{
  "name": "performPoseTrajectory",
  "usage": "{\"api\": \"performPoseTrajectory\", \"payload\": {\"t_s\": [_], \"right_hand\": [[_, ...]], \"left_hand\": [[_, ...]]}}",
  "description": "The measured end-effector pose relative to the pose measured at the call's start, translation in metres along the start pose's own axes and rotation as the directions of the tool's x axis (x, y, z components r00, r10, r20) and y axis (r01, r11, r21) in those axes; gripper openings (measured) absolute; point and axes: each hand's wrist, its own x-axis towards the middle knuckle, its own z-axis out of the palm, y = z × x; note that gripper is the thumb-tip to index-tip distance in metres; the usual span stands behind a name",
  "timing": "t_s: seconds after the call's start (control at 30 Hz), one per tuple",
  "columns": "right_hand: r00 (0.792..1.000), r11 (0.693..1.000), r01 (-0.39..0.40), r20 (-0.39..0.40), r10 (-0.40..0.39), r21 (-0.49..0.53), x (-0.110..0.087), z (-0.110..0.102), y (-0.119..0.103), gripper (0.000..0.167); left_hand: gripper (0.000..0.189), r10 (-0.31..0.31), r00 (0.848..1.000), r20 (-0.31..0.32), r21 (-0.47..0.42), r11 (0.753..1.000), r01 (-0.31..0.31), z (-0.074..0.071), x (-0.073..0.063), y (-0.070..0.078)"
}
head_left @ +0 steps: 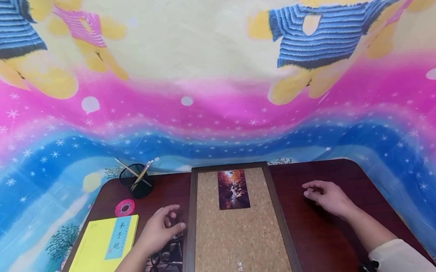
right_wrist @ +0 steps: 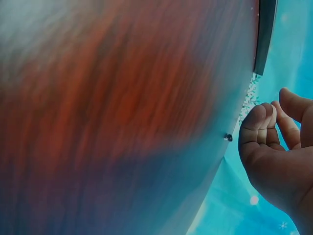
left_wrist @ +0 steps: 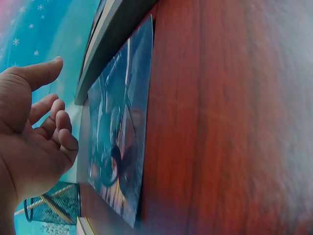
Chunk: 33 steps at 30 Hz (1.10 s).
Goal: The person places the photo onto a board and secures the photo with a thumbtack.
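Note:
My left hand [head_left: 159, 230] hovers over a dark glossy picture [head_left: 169, 259] lying on the table, its fingers loosely bent around nothing. In the left wrist view this picture [left_wrist: 120, 122] lies flat beside the frame edge. Right of the corkboard [head_left: 244, 235], my right hand [head_left: 330, 197] is held above the table with relaxed, slightly curled fingers and nothing in them. A picture of an autumn stream [head_left: 233, 189] lies upright at the top of the cork. Near the board's lower part shows a small pale cluster [head_left: 240, 266], too small to make out.
On the left, a yellow book [head_left: 100, 245] lies near a pink tape roll [head_left: 125, 208] and a black mesh pencil cup [head_left: 142, 187]. A small dark knob-like thing [right_wrist: 228, 137] sits near the table edge in the right wrist view. Behind the table hangs a printed curtain [head_left: 198, 70].

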Motion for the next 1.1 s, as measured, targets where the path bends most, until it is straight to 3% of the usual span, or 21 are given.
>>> {"api": "performPoseTrajectory", "payload": {"t_s": [0.33,0.8,1.1], "right_hand": [[1.0,0.999,-0.026,-0.012,0.026,-0.019,-0.002,-0.008,0.016,0.044],[0.999,0.998,-0.045,-0.028,0.043,-0.047,0.001,-0.014,0.027,0.045],[0.997,0.994,-0.075,-0.04,0.072,-0.076,0.004,-0.019,0.035,0.049]], "left_hand": [[0.068,-0.03,0.999,-0.038,0.05,0.998,0.032,-0.009,-0.009,-0.017],[0.091,-0.034,0.997,-0.069,0.201,0.978,0.047,-0.022,-0.016,-0.035],[0.118,-0.14,0.99,-0.004,0.222,0.965,0.137,-0.023,-0.017,-0.036]]}}
